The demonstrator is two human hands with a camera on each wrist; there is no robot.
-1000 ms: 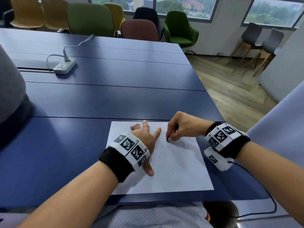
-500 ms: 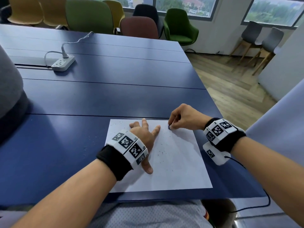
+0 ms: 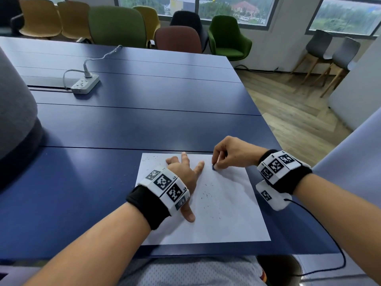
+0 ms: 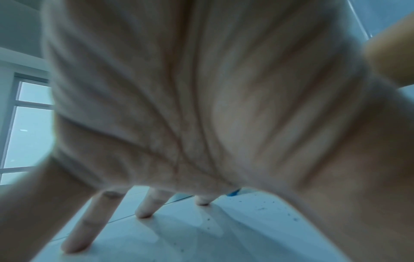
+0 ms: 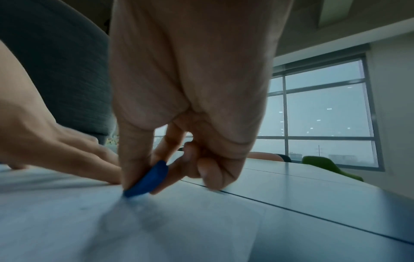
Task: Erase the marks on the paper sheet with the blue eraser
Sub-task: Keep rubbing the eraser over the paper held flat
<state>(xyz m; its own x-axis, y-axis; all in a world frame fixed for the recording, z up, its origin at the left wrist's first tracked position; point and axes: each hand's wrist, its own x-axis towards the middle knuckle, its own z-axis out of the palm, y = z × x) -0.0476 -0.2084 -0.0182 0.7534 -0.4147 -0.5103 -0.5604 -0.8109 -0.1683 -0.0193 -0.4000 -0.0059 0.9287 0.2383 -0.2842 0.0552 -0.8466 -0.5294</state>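
Dark blue surface (image 3: 144, 124) runs out ahead of me, a row of coloured chairs (image 3: 115, 25) behind it and a white power strip (image 3: 85, 84) lying far beyond the paper sheet (image 3: 222, 203), which sits near the surface's close edge

My left hand (image 3: 183, 172) lies flat on the sheet's left half, fingers (image 4: 145, 203) spread and straight, pressing the paper down. My right hand (image 3: 231, 153) is at the sheet's far edge, thumb and fingertips pinching the blue eraser (image 5: 147, 179), whose lower edge touches the paper just right of my left forefinger

I judge I am mid-rub, working the top part of the sheet. Dark crumbs (image 3: 206, 195) are scattered over the sheet's middle, and a few more near its far left corner; whether any pencil marks remain under them I cannot tell, the paper is too pale and blurred in the wrist views

Next I would keep the left hand bearing down so the sheet does not buckle, and stroke the eraser in short passes toward the sheet's middle, with care near the far edge where the paper could crease
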